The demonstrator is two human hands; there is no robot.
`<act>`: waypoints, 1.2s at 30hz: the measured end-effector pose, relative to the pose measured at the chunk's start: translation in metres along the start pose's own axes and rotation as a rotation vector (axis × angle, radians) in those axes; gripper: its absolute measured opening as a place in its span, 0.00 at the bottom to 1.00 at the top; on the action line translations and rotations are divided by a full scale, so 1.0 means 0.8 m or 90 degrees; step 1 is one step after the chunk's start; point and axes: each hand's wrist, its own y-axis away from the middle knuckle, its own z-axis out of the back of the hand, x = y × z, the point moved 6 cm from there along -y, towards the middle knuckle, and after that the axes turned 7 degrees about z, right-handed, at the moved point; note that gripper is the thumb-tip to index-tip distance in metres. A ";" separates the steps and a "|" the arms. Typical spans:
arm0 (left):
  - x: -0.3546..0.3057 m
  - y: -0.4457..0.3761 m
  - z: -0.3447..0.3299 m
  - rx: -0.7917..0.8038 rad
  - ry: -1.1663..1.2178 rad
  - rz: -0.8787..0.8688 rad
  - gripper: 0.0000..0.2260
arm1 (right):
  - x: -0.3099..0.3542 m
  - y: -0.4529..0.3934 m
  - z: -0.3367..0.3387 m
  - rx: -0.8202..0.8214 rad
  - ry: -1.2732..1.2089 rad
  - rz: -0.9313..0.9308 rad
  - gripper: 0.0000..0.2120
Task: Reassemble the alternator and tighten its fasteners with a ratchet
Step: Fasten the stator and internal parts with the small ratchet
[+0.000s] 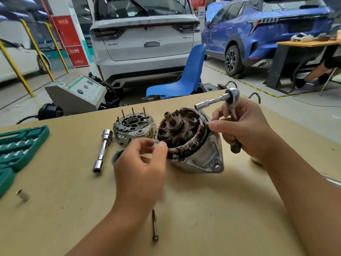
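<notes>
We've got the alternator front half [191, 143] sitting tilted on the table [221, 209], rotor shaft up, copper stator windings exposed. The rear cover [133, 127] stands just beside it to the left, w/ three long bolts sticking up, not yet fitted. Our right hand [245, 130] is wrapped round the ratchet [228, 100] handle, socket end pointing left above the stator, while its thumb and forefinger touch the stator's right rim. Our left hand [142, 169] has its fingers curled at the left rim; looks like a pinch on the stator edge, but it's blurred so we can't tell for sure. Step in hand, we reckon: seating the stator square in the housing. To do it well we'd press evenly on both sides, keep the ring level so it doesn't cock, check the winding leads aren't trapped, then line the bolt holes up w/ the cover before dropping it on. Ratchet comes last, so parking it first would free that hand. A spare extension bar [102, 150], a loose socket [22, 195], a long bolt [154, 226] and the green socket case [20, 143] lie nearby.
</notes>
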 end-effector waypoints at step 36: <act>-0.015 -0.113 -0.060 0.190 -0.101 0.200 0.11 | -0.038 -0.006 -0.015 -0.260 0.271 -0.162 0.17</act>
